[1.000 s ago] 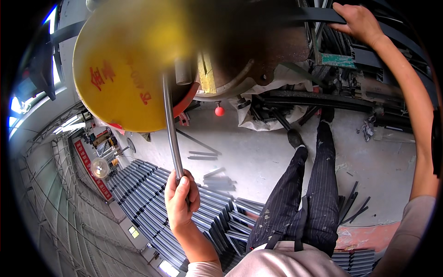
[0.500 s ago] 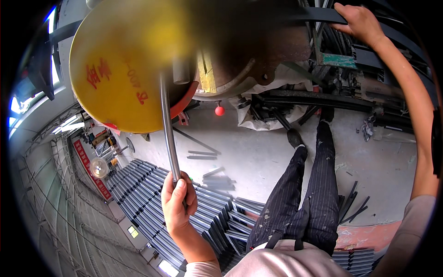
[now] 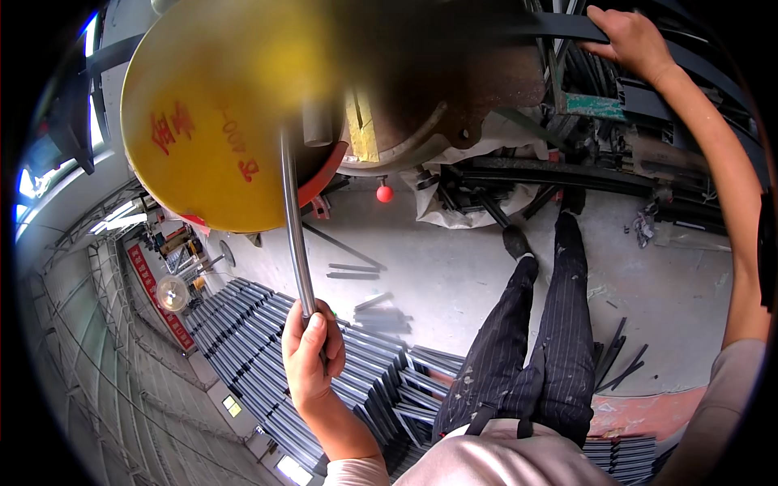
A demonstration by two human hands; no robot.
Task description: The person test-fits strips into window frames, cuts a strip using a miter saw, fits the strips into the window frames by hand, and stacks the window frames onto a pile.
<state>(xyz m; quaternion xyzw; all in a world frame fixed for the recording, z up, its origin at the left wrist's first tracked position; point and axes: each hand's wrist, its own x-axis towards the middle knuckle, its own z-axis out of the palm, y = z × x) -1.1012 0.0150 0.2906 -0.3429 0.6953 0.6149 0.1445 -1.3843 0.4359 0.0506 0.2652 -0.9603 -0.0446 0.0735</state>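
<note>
My left hand (image 3: 312,348) is closed around the lower end of a shiny metal lever handle (image 3: 296,235). The lever runs up to a large machine with a round yellow guard (image 3: 194,121), which looks like a cut-off saw. At the upper right my right hand (image 3: 636,42) grips the end of a long dark metal bar (image 3: 563,27), its arm stretched far out. Toward the machine the bar runs into a dark blur that hides its other end. Where the lever joins the machine is partly hidden by the guard.
Stacked grey metal tubes (image 3: 267,348) lie at the lower left. A red ball knob (image 3: 384,193) hangs under the machine, beside a pale sack (image 3: 442,215) with dark offcuts. Loose offcuts (image 3: 622,360) lie on the floor near my legs. A green-painted frame (image 3: 596,105) stands right.
</note>
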